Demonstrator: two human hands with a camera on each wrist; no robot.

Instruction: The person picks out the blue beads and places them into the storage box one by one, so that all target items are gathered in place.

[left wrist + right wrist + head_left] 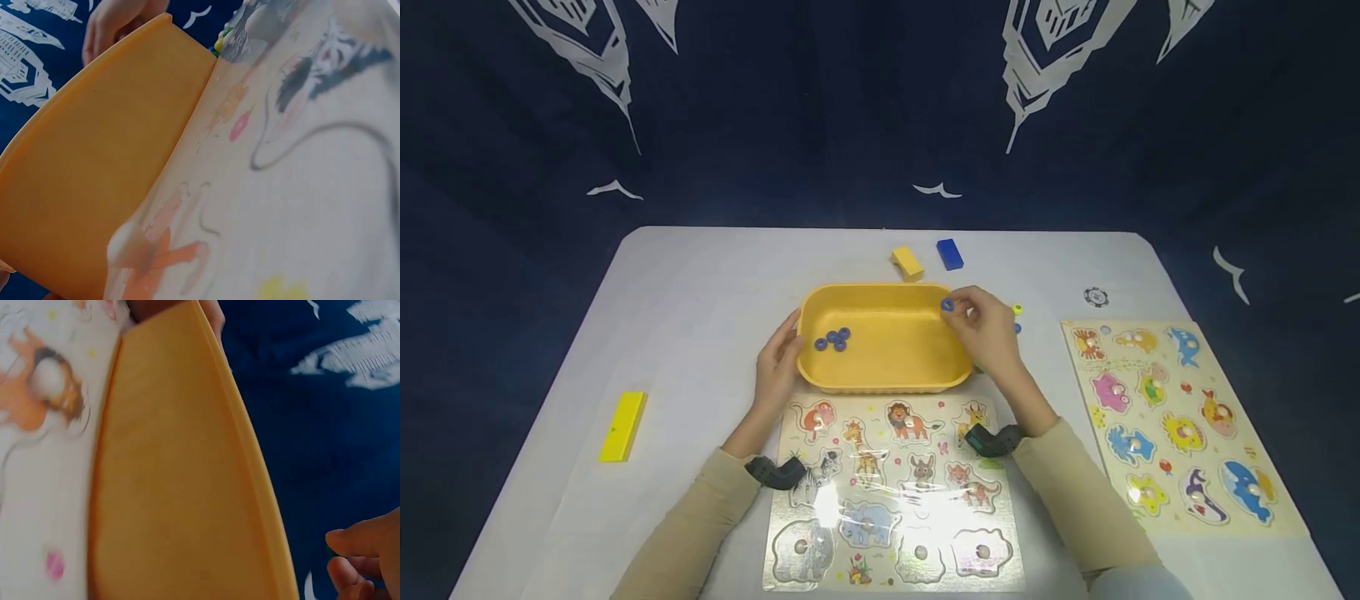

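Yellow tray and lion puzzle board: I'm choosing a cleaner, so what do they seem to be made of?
Yellow tray: probably moulded plastic with a smooth satin finish, judging by its even colour and rounded, seamless-looking rim.
Lion puzzle board: perhaps wood or fibreboard under a glossy coating or film; bright glare on its printed face shows the gloss, but the core can't be told.

Navy cloth backdrop [820,125] with white motifs behind a pale, round-cornered table [700,333]
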